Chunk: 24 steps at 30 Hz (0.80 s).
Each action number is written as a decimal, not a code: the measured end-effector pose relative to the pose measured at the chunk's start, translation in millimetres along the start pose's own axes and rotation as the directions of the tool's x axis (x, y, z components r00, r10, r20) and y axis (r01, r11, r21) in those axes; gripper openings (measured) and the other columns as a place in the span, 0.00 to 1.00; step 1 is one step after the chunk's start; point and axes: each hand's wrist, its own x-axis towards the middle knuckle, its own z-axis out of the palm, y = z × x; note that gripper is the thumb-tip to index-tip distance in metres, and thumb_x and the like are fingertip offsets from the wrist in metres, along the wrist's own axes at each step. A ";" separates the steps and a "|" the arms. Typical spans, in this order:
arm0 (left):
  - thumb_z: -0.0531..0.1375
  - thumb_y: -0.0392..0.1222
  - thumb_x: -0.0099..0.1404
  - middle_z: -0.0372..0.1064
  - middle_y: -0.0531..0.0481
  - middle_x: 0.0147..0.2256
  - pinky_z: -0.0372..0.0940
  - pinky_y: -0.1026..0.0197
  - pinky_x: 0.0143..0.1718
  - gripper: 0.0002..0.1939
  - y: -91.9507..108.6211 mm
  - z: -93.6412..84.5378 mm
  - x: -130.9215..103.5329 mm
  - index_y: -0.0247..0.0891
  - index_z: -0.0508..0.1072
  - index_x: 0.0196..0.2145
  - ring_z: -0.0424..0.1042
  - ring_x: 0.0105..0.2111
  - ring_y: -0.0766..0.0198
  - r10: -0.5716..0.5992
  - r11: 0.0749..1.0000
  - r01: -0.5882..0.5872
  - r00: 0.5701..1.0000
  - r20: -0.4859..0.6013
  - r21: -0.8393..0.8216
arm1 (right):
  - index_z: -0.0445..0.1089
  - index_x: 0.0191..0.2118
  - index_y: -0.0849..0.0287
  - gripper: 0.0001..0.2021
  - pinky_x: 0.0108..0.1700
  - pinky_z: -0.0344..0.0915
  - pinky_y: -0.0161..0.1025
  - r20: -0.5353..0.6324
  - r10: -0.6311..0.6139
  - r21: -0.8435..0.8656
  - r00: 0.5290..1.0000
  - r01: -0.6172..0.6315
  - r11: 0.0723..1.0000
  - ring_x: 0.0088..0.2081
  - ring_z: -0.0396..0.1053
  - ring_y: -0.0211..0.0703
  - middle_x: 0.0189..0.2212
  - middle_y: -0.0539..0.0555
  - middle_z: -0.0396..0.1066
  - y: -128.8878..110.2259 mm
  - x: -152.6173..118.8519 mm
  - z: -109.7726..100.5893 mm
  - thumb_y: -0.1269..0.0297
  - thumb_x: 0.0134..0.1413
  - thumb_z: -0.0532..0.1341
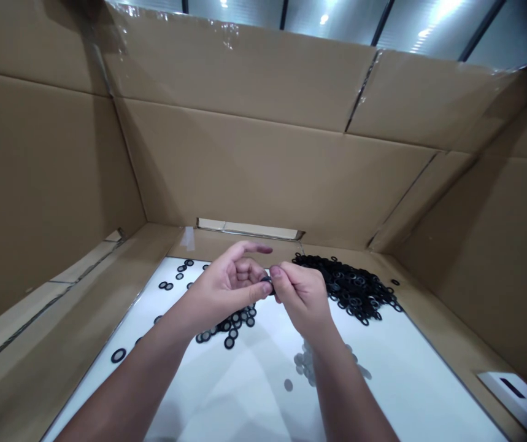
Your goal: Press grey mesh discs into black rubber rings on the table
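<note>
Above the middle of the white board (245, 393), my two hands meet around a small black ring (267, 283). My left hand (233, 279) has its thumb against the ring, with the index finger stretched out and the others curled. My right hand (300, 294) pinches the ring's right side between thumb and fingers. Behind my right hand lies a large heap of black rings (355, 285). Black rings with grey centres (233, 325) are grouped below my left hand. Grey discs (306, 362) lie beside and partly behind my right forearm.
Cardboard walls (254, 166) enclose the board on the left, back and right. Loose rings (118, 355) are scattered along the board's left side. A white object with a dark slot (516, 399) sits at the lower right. One black ring (395, 282) lies beyond the heap.
</note>
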 end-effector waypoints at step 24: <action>0.65 0.42 0.66 0.72 0.48 0.40 0.67 0.60 0.41 0.23 5.5 -3.3 -4.9 0.43 0.66 0.57 0.72 0.42 0.59 0.044 0.992 -0.032 0.994 -0.095 0.121 | 0.52 0.23 0.56 0.21 0.28 0.50 0.37 -0.049 0.027 -0.087 0.998 -0.031 0.996 0.23 0.53 0.36 0.20 0.46 0.53 -1.4 -1.7 13.5 0.61 0.71 0.50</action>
